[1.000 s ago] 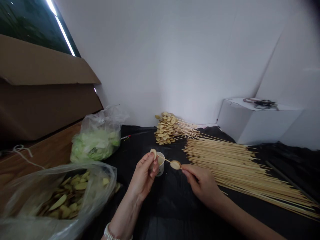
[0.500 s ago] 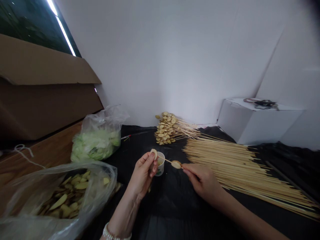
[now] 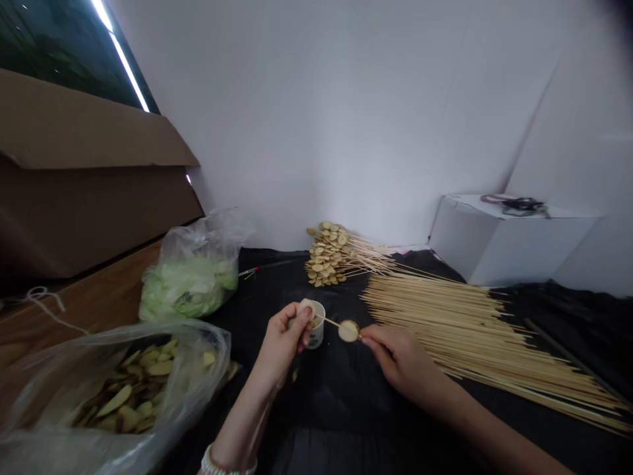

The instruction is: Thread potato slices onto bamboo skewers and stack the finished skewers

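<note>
My left hand pinches a pale round slice between thumb and fingertips, just in front of a small white cup. My right hand grips a thin bamboo skewer that carries one slice close to my fingers. The skewer's tip points left and meets the slice in my left hand. Both hands hover over a black table cover.
A clear bag of yellow-green slices lies at the near left, with a bag of green leaves behind it. A heap of filled skewers and a spread of bare skewers lie beyond. Brown cardboard and a white box flank them.
My two hands have drawn closer. The skewer tip, earlier short of the held slice, now reaches it, and the slice on the skewer has turned more face-on.
</note>
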